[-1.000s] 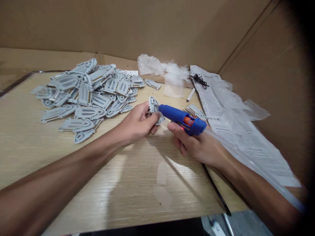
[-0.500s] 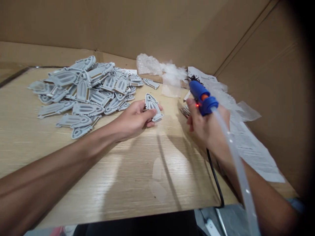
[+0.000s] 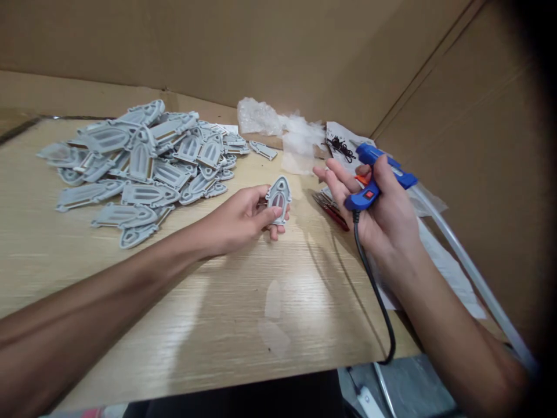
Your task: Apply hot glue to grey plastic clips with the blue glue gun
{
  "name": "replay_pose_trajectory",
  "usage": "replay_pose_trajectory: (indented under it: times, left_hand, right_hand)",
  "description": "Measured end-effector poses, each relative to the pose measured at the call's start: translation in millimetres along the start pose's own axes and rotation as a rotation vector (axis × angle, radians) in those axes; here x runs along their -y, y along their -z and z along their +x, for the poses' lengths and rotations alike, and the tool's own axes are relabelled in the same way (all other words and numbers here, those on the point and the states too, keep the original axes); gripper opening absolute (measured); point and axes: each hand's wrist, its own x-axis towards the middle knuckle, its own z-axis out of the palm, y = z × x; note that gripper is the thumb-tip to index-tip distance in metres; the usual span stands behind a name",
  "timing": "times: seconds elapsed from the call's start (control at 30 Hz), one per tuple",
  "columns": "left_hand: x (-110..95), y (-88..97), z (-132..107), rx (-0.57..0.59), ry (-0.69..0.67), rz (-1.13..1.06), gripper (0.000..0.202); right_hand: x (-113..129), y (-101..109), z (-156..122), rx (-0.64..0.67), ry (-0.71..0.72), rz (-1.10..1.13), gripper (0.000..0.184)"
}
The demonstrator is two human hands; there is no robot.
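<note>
My left hand (image 3: 248, 217) holds a small grey plastic piece (image 3: 279, 194), shaped like a pointed arch window, between thumb and fingers. It stands upright with its tip away from me. On the right, a blue hot glue gun (image 3: 364, 196) with an orange trigger lies across the palm of my right hand (image 3: 387, 226). The thumb hooks over the gun while the fingers stretch out to the left. A long clear glue stick (image 3: 467, 255) sticks out of its rear, and a black cord (image 3: 373, 284) hangs from the handle. Many matching grey pieces (image 3: 141, 162) are heaped at the left.
Red-handled tweezers or pliers (image 3: 333, 215) lie beside my right hand. Bubble wrap (image 3: 259, 118), coiled black wire (image 3: 342, 149) and printed paper (image 3: 452, 270) lie toward the back and right. Cardboard walls (image 3: 243, 52) enclose the wooden table (image 3: 209, 331).
My right hand has turned palm up, its fingers opening out, and the glue gun has swung so its handle and switch show. My left hand has turned the grey piece more upright.
</note>
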Motion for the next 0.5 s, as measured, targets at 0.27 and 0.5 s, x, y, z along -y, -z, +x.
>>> replay_pose_trajectory:
  times: [0.27,0.5]
  left_hand:
    - [-13,1.5,-1,-0.181,0.061,-0.108,0.034]
    - [-16,8.6,0,-0.238,0.035,-0.2,0.034]
  right_hand:
    - [0,-7,-12,-0.01,-0.093,-0.202,0.048]
    - [-9,12,-3,-0.256,0.369,-0.711,0.048]
